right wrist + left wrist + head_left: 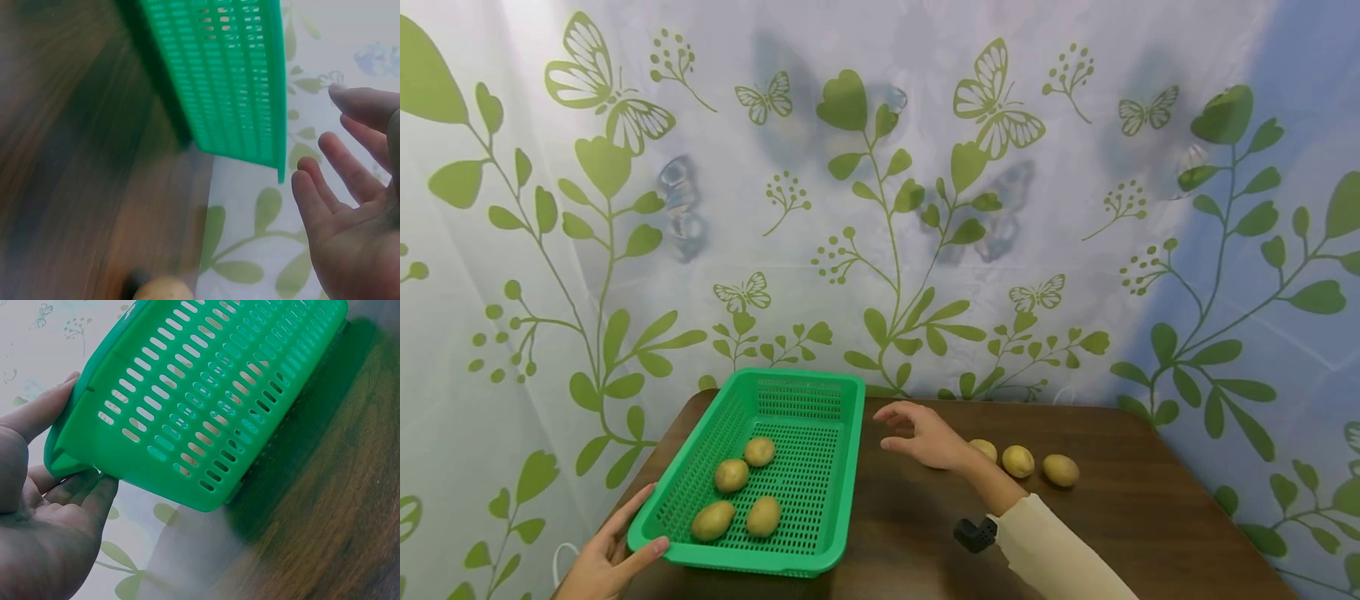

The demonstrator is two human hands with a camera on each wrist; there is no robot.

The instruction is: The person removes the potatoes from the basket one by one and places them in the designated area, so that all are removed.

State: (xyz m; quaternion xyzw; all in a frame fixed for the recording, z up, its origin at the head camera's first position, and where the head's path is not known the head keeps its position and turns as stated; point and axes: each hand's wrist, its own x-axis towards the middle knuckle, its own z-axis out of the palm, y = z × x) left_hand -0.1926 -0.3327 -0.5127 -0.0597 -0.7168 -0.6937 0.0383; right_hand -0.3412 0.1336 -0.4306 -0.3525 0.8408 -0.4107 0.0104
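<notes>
A green plastic basket (814,562) with slotted walls stands on the left of the table, with several potatoes (732,476) lying inside it. My left hand (612,557) grips the rim at its near left corner. In the left wrist view, the thumb lies on the outside of the rim (55,440) and the other fingers curl beneath it. To the right of the basket, my right hand (928,437) hovers with loosely bent, spread fingers and holds nothing. The right wrist view shows a gap between those fingers (347,165) and the basket wall.
On the brown wooden table (1120,517), more potatoes (1061,471) lie in a row right of my right hand, one partly hidden by the wrist. A curtain (880,208) printed with leaves and butterflies hangs behind the table. A white cable (559,554) shows at the lower left.
</notes>
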